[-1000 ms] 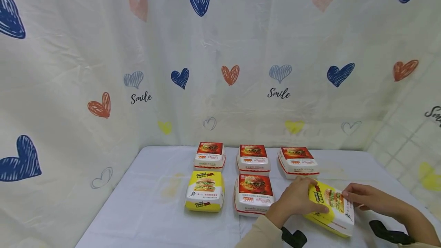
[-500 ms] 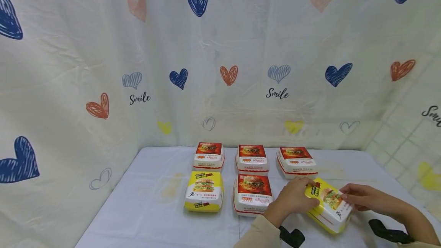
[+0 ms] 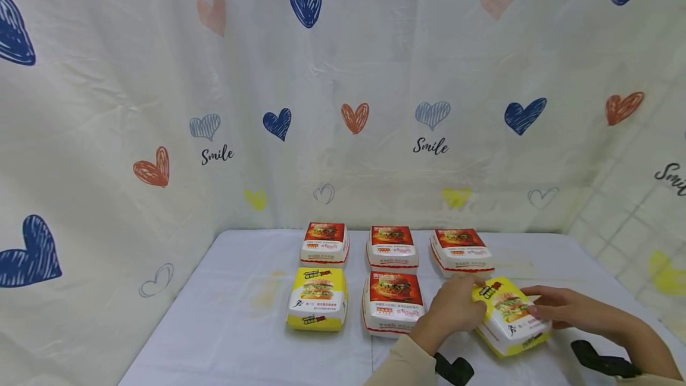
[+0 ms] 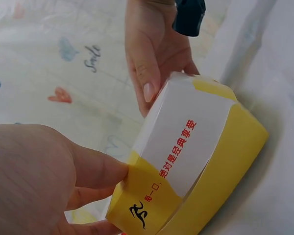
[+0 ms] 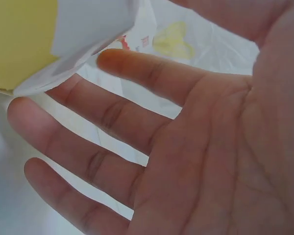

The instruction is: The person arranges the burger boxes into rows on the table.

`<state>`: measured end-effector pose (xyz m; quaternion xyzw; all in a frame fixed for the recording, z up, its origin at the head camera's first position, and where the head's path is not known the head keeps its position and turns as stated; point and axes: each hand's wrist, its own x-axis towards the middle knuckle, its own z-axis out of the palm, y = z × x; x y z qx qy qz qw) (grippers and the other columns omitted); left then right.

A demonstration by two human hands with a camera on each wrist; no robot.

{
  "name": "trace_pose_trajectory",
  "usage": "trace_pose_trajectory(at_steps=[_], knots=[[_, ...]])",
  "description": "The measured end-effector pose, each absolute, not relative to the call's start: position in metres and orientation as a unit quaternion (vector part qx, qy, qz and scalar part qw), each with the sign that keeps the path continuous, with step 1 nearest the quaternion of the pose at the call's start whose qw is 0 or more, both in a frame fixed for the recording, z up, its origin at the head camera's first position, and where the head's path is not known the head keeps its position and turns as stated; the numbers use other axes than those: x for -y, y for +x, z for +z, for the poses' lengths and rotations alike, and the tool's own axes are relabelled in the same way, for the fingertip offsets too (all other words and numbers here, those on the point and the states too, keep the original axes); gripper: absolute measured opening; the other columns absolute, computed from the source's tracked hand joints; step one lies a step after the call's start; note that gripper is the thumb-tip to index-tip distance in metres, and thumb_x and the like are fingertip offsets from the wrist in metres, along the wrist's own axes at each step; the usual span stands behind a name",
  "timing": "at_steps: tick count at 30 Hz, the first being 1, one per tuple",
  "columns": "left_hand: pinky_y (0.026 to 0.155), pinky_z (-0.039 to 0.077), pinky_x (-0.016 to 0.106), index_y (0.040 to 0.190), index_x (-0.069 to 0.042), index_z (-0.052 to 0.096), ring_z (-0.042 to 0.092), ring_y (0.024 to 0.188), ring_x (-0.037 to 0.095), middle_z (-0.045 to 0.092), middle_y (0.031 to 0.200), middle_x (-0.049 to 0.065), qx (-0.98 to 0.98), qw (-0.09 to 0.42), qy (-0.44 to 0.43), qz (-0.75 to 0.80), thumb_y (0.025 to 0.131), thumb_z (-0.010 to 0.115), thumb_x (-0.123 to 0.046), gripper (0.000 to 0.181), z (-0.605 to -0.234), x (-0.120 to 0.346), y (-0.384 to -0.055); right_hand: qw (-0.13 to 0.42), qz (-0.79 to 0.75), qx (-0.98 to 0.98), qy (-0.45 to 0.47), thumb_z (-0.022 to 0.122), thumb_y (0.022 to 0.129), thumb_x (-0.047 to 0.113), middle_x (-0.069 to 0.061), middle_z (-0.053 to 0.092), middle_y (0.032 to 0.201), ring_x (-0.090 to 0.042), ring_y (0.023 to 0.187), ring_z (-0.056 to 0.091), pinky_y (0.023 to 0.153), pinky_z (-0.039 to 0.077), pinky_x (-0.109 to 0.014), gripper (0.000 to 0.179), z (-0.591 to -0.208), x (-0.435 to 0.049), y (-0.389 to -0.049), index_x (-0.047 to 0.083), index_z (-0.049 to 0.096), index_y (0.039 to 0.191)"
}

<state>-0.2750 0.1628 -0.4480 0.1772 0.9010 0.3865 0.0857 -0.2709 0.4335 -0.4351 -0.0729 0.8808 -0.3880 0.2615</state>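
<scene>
A yellow-and-white burger box (image 3: 511, 323) with a burger picture sits at an angle at the table's right. My left hand (image 3: 454, 307) pinches its left end; in the left wrist view the thumb (image 4: 100, 169) lies on the carton's side with fingers behind. On the other side is my right hand (image 3: 573, 308), its thumb and index finger by the box's right edge. The right wrist view shows that hand's palm (image 5: 201, 161) with spread, fairly straight fingers close to the carton's lower edge. The box's underside is hidden.
Three red-and-white burger boxes (image 3: 392, 246) stand in a back row. In front are another yellow burger box (image 3: 317, 299) and a red-and-white one (image 3: 393, 302), the latter beside my left wrist. A white cloth (image 3: 214, 320) covers the table; a heart-printed curtain (image 3: 375, 64) hangs behind.
The held box has turned and shifted slightly back and left, so its printed face points more toward the camera. My right thumb and fingers have spread wider apart at its edge.
</scene>
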Motion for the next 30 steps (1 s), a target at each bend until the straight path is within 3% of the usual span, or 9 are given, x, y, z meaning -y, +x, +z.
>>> trace_pose_trajectory(at_steps=[6,16,26,30], knots=[[0.074,0.046,0.031,0.125,-0.041,0.066,0.053,0.096,0.009,0.059,0.125,-0.016,-0.9,0.09,0.149,0.4,0.091,0.072,-0.027,0.037,-0.449,-0.163,-0.273,0.256,-0.393,-0.88,-0.08,0.054,0.105,0.032,-0.026,0.059,0.131,-0.026,0.11,0.062,0.088,0.056,-0.049,0.072,-0.433,-0.43,-0.267,-0.012,0.023,0.153],[0.07,0.047,0.032,0.123,-0.041,0.066,0.053,0.091,0.01,0.059,0.115,-0.014,-0.906,0.092,0.107,0.4,0.092,0.073,-0.032,0.034,-0.447,-0.164,-0.271,0.246,-0.367,-0.895,-0.06,0.057,0.102,0.04,-0.04,0.044,0.14,-0.037,0.118,0.057,0.09,0.052,-0.06,0.082,-0.43,-0.423,-0.265,-0.001,0.017,0.16],[0.07,0.047,0.032,0.123,-0.039,0.065,0.053,0.087,0.011,0.059,0.113,-0.011,-0.913,0.081,0.095,0.388,0.093,0.072,-0.034,0.031,-0.445,-0.163,-0.271,0.243,-0.355,-0.899,-0.076,0.056,0.101,0.042,-0.041,0.042,0.143,-0.047,0.122,0.053,0.088,0.048,-0.067,0.084,-0.429,-0.421,-0.265,0.005,0.012,0.162],[0.071,0.047,0.033,0.123,-0.039,0.065,0.053,0.087,0.011,0.059,0.112,-0.012,-0.914,0.077,0.091,0.387,0.093,0.072,-0.034,0.031,-0.446,-0.163,-0.272,0.241,-0.357,-0.899,-0.079,0.056,0.102,0.041,-0.041,0.042,0.143,-0.044,0.122,0.054,0.089,0.049,-0.066,0.083,-0.43,-0.419,-0.265,0.006,0.012,0.162]])
